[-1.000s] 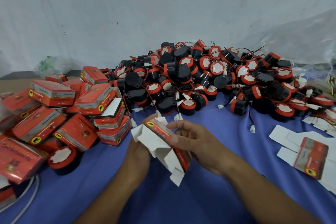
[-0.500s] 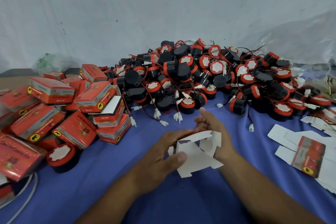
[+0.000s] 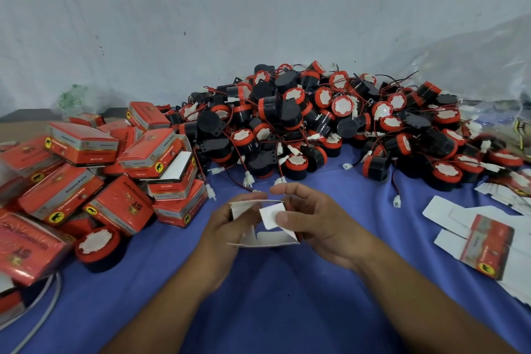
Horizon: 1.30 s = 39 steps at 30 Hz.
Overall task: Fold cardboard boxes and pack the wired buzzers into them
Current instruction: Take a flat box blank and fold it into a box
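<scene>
Between both hands, above the blue cloth [image 3: 273, 296], is a small cardboard box [image 3: 265, 227] with its white inside and open flaps facing me. My left hand [image 3: 227, 227] grips its left side. My right hand [image 3: 316, 224] holds its right side, the thumb pressing a white flap inward. A big heap of black-and-red wired buzzers [image 3: 330, 126] lies behind the hands. One lone buzzer [image 3: 97, 247] stands at the left.
Several folded red boxes [image 3: 100, 178] are piled at the left. Flat unfolded box blanks [image 3: 485, 241] lie at the right. A grey cable [image 3: 43, 313] curls at the lower left. A pale wall stands behind the heap, with clear plastic sheeting [image 3: 474, 66] at the right.
The box has been turned from its red outside to its white inside facing me. Both hands have shifted round it, and my right thumb now pushes a flap in.
</scene>
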Available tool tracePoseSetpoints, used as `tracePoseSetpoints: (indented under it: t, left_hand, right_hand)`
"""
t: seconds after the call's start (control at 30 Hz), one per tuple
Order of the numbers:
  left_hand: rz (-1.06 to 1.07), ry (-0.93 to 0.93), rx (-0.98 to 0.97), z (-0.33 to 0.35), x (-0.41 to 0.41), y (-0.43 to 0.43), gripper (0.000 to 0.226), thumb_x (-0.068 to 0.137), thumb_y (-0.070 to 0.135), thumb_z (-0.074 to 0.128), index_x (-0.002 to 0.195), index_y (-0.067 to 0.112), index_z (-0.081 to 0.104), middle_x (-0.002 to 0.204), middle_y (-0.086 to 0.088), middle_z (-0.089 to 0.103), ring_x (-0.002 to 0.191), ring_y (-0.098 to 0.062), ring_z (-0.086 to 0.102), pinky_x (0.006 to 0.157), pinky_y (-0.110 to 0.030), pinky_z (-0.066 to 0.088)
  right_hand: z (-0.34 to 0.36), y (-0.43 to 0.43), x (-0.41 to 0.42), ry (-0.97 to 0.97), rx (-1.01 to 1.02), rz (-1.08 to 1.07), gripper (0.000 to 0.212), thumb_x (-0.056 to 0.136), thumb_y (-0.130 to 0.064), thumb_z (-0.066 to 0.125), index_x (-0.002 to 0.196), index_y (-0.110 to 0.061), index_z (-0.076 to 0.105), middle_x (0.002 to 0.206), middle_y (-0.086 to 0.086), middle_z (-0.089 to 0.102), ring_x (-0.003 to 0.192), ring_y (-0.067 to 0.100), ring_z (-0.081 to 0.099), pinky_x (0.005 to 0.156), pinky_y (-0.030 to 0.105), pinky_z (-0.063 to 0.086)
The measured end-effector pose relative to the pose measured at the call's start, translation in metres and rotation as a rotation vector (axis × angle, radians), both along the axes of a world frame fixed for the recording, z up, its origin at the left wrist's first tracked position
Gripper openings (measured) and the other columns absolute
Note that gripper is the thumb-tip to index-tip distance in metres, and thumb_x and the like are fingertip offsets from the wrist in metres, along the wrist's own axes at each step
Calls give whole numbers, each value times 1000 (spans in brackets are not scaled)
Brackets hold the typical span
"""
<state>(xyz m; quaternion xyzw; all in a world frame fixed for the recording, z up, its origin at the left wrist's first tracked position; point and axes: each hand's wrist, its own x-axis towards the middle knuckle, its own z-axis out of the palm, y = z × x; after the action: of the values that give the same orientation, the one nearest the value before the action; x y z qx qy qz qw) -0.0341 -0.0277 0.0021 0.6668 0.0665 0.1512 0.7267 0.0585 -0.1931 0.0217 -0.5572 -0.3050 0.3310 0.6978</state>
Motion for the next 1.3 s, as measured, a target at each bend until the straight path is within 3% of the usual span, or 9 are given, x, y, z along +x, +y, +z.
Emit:
tracePoseSetpoints:
  t: [0.2, 0.33, 0.5, 0.63, 0.73, 0.9, 0.97, 1.17, 1.3]
  left_hand:
    - [-28, -45, -65, 12, 11, -12, 50, 87, 63, 50, 117, 25, 64, 113, 11, 73, 124, -17, 58, 85, -23, 51]
    - [-68, -188, 280, 2, 1, -14, 61, 76, 80, 56, 128, 47, 53, 128, 23, 60, 119, -4, 59, 87, -21, 51]
    - [92, -136, 63, -1, 4, -5, 28, 83, 48, 65, 110, 42, 65, 113, 8, 70, 103, -10, 66, 76, -24, 54]
    - [99, -96, -125, 3, 5, -2, 20, 87, 14, 64, 104, 21, 69, 110, -7, 72, 100, -23, 68, 85, -42, 52]
    - [114, -68, -140, 3, 4, 3, 23, 93, 2, 54, 107, 16, 68, 109, -11, 72, 101, -31, 65, 84, -45, 50]
    - [220, -117, 316, 2, -1, -8, 49, 91, 53, 56, 136, 39, 45, 129, 27, 55, 116, 12, 52, 85, -6, 45]
    - [202, -138, 396, -1, -3, -12, 77, 81, 63, 61, 147, 34, 32, 145, 20, 43, 130, 4, 45, 98, -17, 45]
    - [286, -252, 749, -3, -5, -12, 73, 74, 60, 68, 138, 39, 41, 148, 17, 39, 138, -1, 37, 107, -12, 34]
    - [251, -318, 885, -1, -4, -15, 68, 77, 52, 69, 134, 20, 53, 146, 6, 45, 138, -5, 39, 108, -16, 34]
  right_hand:
    - [1, 5, 5, 128, 64, -308, 22, 78, -10, 67, 90, -25, 78, 85, 4, 66, 73, 18, 57, 65, 29, 47]
    - [0, 6, 2, 185, 74, -320, 20, 93, -8, 60, 93, -18, 78, 93, 12, 70, 81, 24, 62, 70, 35, 51]
    - [-4, 10, -8, -176, -34, -321, 14, 99, -24, 60, 105, -22, 73, 104, 10, 73, 91, 21, 70, 75, 31, 59]
    - [-6, 6, -14, -368, -131, -274, 59, 95, -64, 41, 108, -10, 63, 107, 11, 64, 92, 5, 60, 83, 18, 50]
    - [-6, 5, -15, -432, -253, -190, 44, 82, -62, 59, 110, -28, 59, 101, -1, 66, 93, 13, 63, 84, 28, 54]
    - [-4, 14, -16, -165, -28, -293, 34, 79, -23, 71, 107, -10, 56, 87, 15, 66, 65, 12, 64, 58, 23, 52]
    - [-3, 14, -13, -85, 31, -365, 36, 76, -24, 71, 106, -11, 56, 90, 22, 68, 69, 20, 63, 63, 35, 52]
    - [-7, 7, -6, -150, -40, -220, 36, 75, -43, 72, 100, -22, 56, 86, 14, 65, 71, 20, 60, 65, 33, 52]
    - [0, 4, -2, -98, -70, -191, 70, 73, -82, 56, 96, -16, 58, 86, 9, 57, 80, 21, 54, 81, 36, 48]
